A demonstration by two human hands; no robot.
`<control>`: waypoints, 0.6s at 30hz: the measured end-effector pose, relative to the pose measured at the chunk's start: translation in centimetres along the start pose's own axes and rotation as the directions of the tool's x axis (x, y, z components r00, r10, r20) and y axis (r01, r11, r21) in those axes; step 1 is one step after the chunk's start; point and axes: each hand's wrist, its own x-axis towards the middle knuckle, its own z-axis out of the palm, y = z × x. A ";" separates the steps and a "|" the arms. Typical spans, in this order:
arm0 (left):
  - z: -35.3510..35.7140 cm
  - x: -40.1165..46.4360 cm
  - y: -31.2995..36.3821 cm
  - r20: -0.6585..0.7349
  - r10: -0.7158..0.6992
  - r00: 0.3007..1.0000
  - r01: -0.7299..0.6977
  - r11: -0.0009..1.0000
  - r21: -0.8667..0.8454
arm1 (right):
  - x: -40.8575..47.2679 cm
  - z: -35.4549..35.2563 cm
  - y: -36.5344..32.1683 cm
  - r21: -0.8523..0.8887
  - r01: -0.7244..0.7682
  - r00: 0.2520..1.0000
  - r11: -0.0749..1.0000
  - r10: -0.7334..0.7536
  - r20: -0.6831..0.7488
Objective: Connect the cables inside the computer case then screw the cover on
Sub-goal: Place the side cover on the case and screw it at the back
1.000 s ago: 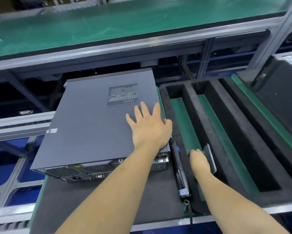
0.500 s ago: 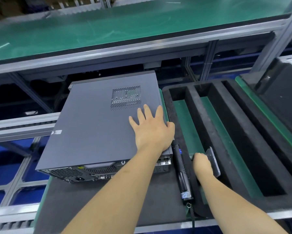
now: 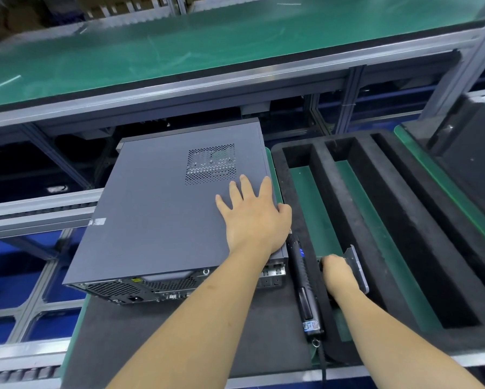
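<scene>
Little has shifted since the earlier frames: the left hand [image 3: 256, 217] stays flat on the computer case [image 3: 174, 217], and the right hand [image 3: 337, 272] remains at the small grey plate [image 3: 357, 272], with only the view drifting slightly. Nearest, an electric screwdriver [image 3: 303, 284] lies lengthwise on the dark mat [image 3: 196, 341] between the case and the black foam tray [image 3: 398, 220], its cord trailing off the near table edge; it looks parked within easy reach for the screws. Just right of it, the right hand curls its fingers round the near end of the grey plate, which stands on edge in the tray's left slot, though what the fingertips do underneath is hidden. The left hand rests palm down with fingers [image 3: 245, 189] spread on the case's top panel, near its right edge and just below the vent grille [image 3: 211, 164], probably steadying the box or seating the cover. The cover appears already on, so the cabling looks done and fastening remains. The case sits at an angle, its rear ports facing near-left, its left corner overhanging the mat above the roller rails [image 3: 39, 211]. Open room lies on the mat nearer than the case and in the tray's empty slots; beyond, the green conveyor [image 3: 207, 43] runs across.
</scene>
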 end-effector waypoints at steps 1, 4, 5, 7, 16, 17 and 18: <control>0.0 0.0 0.0 0.001 0.000 1.000 0.000 1.000 -0.002 | 0.0 -0.2 -0.2 -0.005 -0.016 1.000 1.000 0.016 0.014; 0.0 0.0 0.1 0.001 0.000 1.000 0.000 1.000 0.003 | -0.1 -0.4 -0.4 -0.018 -0.034 0.999 0.999 0.034 0.042; 0.0 0.0 0.1 0.000 -0.001 1.000 0.001 1.000 0.002 | -0.2 -0.6 -0.3 -0.023 -0.042 0.998 0.999 0.043 0.044; 0.0 0.1 0.1 -0.004 -0.003 1.000 0.003 1.000 0.003 | -0.4 -0.8 -0.1 -0.018 -0.068 0.997 0.998 0.068 0.033; -0.1 0.1 0.1 0.000 -0.002 1.000 0.002 1.000 -0.006 | -2.3 -1.1 0.4 0.495 -0.137 0.961 0.858 0.237 -0.145; -0.2 0.0 0.1 0.000 -0.002 1.000 0.002 1.000 -0.008 | -2.7 -1.0 0.5 0.484 -0.145 0.960 0.863 0.241 -0.142; -0.2 0.0 0.1 -0.002 0.001 1.000 -0.001 1.000 -0.008 | -3.0 -0.8 0.8 0.481 -0.141 0.961 0.866 0.236 -0.143</control>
